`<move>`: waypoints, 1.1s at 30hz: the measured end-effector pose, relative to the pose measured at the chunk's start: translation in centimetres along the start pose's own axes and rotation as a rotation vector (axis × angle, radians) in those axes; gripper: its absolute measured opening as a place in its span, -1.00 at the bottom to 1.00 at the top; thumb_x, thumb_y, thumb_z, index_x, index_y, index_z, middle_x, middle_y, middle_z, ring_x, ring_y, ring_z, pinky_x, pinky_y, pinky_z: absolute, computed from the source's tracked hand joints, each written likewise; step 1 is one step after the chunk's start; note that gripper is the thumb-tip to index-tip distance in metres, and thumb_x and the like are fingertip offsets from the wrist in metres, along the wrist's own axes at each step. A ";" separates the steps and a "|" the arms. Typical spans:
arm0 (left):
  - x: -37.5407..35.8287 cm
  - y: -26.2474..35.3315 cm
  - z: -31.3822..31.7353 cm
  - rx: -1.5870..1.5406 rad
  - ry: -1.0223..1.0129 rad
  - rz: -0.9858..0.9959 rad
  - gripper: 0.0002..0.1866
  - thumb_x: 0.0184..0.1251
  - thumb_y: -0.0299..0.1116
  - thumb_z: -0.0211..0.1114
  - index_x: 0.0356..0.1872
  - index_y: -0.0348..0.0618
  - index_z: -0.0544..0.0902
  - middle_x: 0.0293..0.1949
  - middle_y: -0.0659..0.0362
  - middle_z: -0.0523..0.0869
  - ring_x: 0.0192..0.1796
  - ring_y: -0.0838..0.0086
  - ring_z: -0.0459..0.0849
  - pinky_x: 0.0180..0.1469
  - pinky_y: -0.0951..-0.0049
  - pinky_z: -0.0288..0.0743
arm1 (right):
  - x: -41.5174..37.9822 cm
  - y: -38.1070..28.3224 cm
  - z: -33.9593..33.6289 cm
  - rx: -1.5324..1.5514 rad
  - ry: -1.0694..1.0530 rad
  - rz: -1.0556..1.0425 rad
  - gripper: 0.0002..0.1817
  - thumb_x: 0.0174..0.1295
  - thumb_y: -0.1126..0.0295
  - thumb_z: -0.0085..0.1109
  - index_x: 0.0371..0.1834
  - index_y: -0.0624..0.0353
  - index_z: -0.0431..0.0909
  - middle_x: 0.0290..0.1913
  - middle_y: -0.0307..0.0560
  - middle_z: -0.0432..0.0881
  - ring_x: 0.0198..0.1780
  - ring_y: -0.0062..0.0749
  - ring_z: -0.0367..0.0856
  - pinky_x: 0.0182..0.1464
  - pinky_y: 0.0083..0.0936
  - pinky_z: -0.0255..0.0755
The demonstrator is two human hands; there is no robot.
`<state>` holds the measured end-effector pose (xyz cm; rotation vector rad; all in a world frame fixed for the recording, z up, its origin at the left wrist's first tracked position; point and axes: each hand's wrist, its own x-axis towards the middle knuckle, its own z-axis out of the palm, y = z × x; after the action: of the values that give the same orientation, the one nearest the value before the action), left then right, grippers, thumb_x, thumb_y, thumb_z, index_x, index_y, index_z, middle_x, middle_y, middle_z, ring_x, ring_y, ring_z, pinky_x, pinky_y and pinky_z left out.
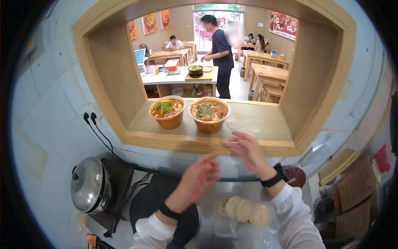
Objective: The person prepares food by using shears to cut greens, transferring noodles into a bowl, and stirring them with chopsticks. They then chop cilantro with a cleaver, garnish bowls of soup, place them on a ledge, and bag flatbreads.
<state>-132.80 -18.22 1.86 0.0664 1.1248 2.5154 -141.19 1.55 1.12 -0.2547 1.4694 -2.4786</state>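
Note:
Two plastic takeaway bowls of red-broth soup stand side by side on the wooden ledge of a serving window. The left bowl [168, 114] is topped with chopped green herbs, and the right bowl [209, 115] holds noodles with greens and pieces on top. What looks like a clear plastic lid [248, 123] lies on the ledge to their right. My right hand [245, 150] hovers at the ledge's front edge, fingers apart and holding nothing visible. Lower and to the left, my left hand [200, 177] is in the air, slightly blurred, its fingers loosely extended with nothing seen in them.
Below the window, a steel counter carries pale noodle cakes [243, 211] in clear plastic and a round black plate [163, 211]. A lidded steel pot [89, 184] stands left, near plugged cables. Beyond the opening, a person [219, 52] stands beside a tray with a black bowl [195, 71].

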 end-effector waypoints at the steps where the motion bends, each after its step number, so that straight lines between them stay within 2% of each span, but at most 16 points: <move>1: -2.4 -2.1 1.0 -0.004 -0.054 -0.041 -0.56 0.23 -0.33 0.04 0.16 -0.13 0.31 -0.13 0.21 0.52 -0.07 0.50 0.49 0.07 0.33 0.36 | -3.8 -1.1 0.4 -0.212 -0.007 -0.078 -0.57 0.24 0.43 -0.23 0.20 0.25 0.17 -0.03 0.03 0.47 0.03 -0.28 0.46 0.05 -0.45 0.35; 4: -7.6 -9.1 4.0 -0.084 -0.067 -0.094 -0.48 0.30 -0.16 -0.06 0.25 -0.13 0.20 0.08 0.11 0.43 0.11 0.37 0.39 0.21 0.28 0.20 | -16.3 -2.0 3.1 -0.891 -0.038 -0.484 -0.65 0.29 0.32 -0.27 0.05 0.20 0.40 0.03 -0.04 0.46 0.12 -0.20 0.39 0.14 -0.32 0.23; 5: -8.3 -13.9 3.8 -0.084 -0.070 -0.121 -0.48 0.30 -0.16 -0.06 0.25 -0.13 0.20 0.08 0.11 0.43 0.11 0.37 0.39 0.21 0.28 0.20 | -20.0 -0.3 3.9 -1.015 -0.079 -0.559 -0.63 0.25 0.27 -0.24 0.05 0.15 0.41 0.06 -0.03 0.44 0.14 -0.18 0.37 0.15 -0.26 0.19; 6: -8.2 -19.6 2.6 0.012 -0.203 -0.006 -0.48 0.31 -0.19 -0.10 0.26 -0.15 0.15 0.14 0.12 0.36 0.19 0.38 0.30 0.24 0.30 0.13 | -23.6 1.3 4.8 -1.138 -0.120 -0.634 -0.61 0.21 0.23 -0.21 0.04 0.10 0.43 0.10 -0.02 0.42 0.16 -0.16 0.34 0.17 -0.19 0.15; 8: -10.5 -24.7 3.4 0.117 -0.374 0.126 -0.48 0.33 -0.21 -0.15 0.27 -0.17 0.10 0.20 0.12 0.29 0.27 0.40 0.20 0.27 0.31 0.06 | -29.2 3.8 4.7 -1.299 -0.193 -0.653 -0.58 0.15 0.19 -0.15 0.05 0.06 0.44 0.11 -0.02 0.41 0.19 -0.16 0.31 0.17 -0.14 0.12; 9: -12.3 -25.3 5.0 0.057 -0.314 0.047 -0.47 0.33 -0.20 -0.16 0.28 -0.18 0.09 0.21 0.12 0.28 0.27 0.40 0.19 0.27 0.31 0.05 | -31.7 4.8 4.4 -1.461 -0.290 -0.658 -0.55 0.08 0.15 -0.10 0.05 0.02 0.45 0.12 -0.02 0.40 0.21 -0.16 0.28 0.18 -0.09 0.09; 12: -16.8 -26.6 9.4 -0.056 -0.232 -0.107 -0.46 0.33 -0.18 -0.18 0.28 -0.19 0.05 0.23 0.12 0.24 0.29 0.40 0.16 0.28 0.30 0.03 | -37.4 5.4 2.5 -1.420 -0.195 -0.661 -0.48 -0.03 0.09 -0.03 0.06 -0.01 0.42 0.14 -0.01 0.37 0.25 -0.17 0.25 0.22 -0.02 0.02; 14: -19.5 -27.9 12.5 -0.067 -0.253 -0.193 -0.44 0.34 -0.16 -0.20 0.29 -0.20 0.03 0.25 0.11 0.21 0.30 0.40 0.13 0.29 0.29 0.01 | -41.2 4.2 1.7 -1.419 -0.022 -0.759 -0.46 -0.03 0.06 -0.02 0.06 -0.01 0.41 0.13 -0.03 0.37 0.25 -0.17 0.24 0.24 -0.07 0.01; 16: -21.2 -29.6 16.9 -0.038 -0.333 -0.314 -0.43 0.34 -0.14 -0.22 0.30 -0.21 0.01 0.27 0.11 0.18 0.31 0.39 0.11 0.29 0.29 0.00 | -45.3 2.0 -0.3 -1.505 0.135 -0.789 -0.47 -0.04 0.20 0.02 0.11 -0.04 0.39 0.14 -0.09 0.37 0.26 -0.19 0.22 0.24 -0.10 0.01; 18: -22.8 -30.3 23.9 0.060 -0.531 -0.406 -0.46 0.34 -0.07 -0.19 0.28 -0.08 0.10 0.26 0.09 0.22 0.25 0.29 0.23 0.26 0.20 0.11 | -50.6 0.4 -4.0 -1.556 0.362 -0.772 -0.54 0.02 0.22 0.01 0.06 0.00 0.40 0.08 -0.08 0.39 0.20 -0.23 0.27 0.22 -0.14 0.05; 22: -28.0 -36.1 33.4 0.250 -0.794 -0.672 -0.47 0.34 -0.14 -0.20 0.28 -0.14 0.10 0.25 0.10 0.22 0.29 0.28 0.17 0.27 0.12 0.06 | -67.1 -1.0 -13.7 -1.457 0.845 -0.286 -0.70 0.11 0.32 -0.05 -0.07 0.07 0.43 -0.08 -0.10 0.44 0.06 -0.28 0.36 0.07 -0.28 0.25; 24: -30.4 -39.4 37.9 0.236 -0.599 -0.955 -0.61 0.19 -0.20 0.12 -0.01 -0.20 0.47 -0.01 -0.05 0.52 0.05 0.18 0.45 0.09 0.38 0.28 | -76.7 1.0 -17.6 -1.381 1.162 -0.192 -0.74 0.11 0.40 -0.03 -0.11 0.13 0.43 -0.16 -0.09 0.45 -0.05 -0.25 0.42 -0.05 -0.38 0.34; 25: -30.7 -41.7 38.7 0.260 -0.625 -0.987 -0.61 0.19 -0.20 0.12 -0.01 -0.20 0.47 -0.01 -0.05 0.52 0.05 0.18 0.45 0.09 0.38 0.28 | -81.5 2.1 -17.8 -1.296 1.351 -0.151 -0.75 0.09 0.44 0.01 -0.12 0.15 0.43 -0.20 -0.08 0.45 -0.10 -0.22 0.44 -0.11 -0.43 0.37; 27: -30.4 -48.1 39.5 0.388 -0.844 -1.017 -0.49 0.33 -0.18 -0.15 0.26 -0.16 0.15 0.19 0.07 0.31 0.21 0.28 0.30 0.18 0.09 0.22 | -90.1 4.5 -18.0 -1.131 1.496 -0.133 -0.75 0.05 0.49 0.06 -0.15 0.18 0.43 -0.26 -0.05 0.45 -0.18 -0.23 0.46 -0.14 -0.46 0.37; 29: -32.4 -54.0 42.3 0.387 -0.823 -1.144 -0.54 0.31 -0.19 -0.10 0.21 -0.09 0.24 0.15 0.09 0.36 0.11 0.31 0.40 0.11 0.15 0.30 | -97.0 6.2 -16.4 -0.873 1.632 -0.142 -0.77 0.04 0.53 0.06 -0.18 0.18 0.45 -0.31 -0.07 0.43 -0.21 -0.33 0.46 -0.20 -0.53 0.36; 33: -36.8 -62.6 48.8 0.437 -0.971 -1.400 -0.55 0.31 -0.26 -0.08 0.19 -0.20 0.23 0.15 -0.02 0.36 0.14 0.24 0.39 0.13 0.18 0.30 | -105.8 8.3 -15.6 -0.690 1.830 -0.057 -0.83 0.05 0.54 0.03 -0.26 0.19 0.47 -0.31 -0.03 0.46 -0.23 -0.25 0.46 -0.20 -0.48 0.36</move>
<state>-68.91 40.94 -6.48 0.3961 0.7615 0.7769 -43.56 42.40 -16.07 2.3563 2.6156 -1.6677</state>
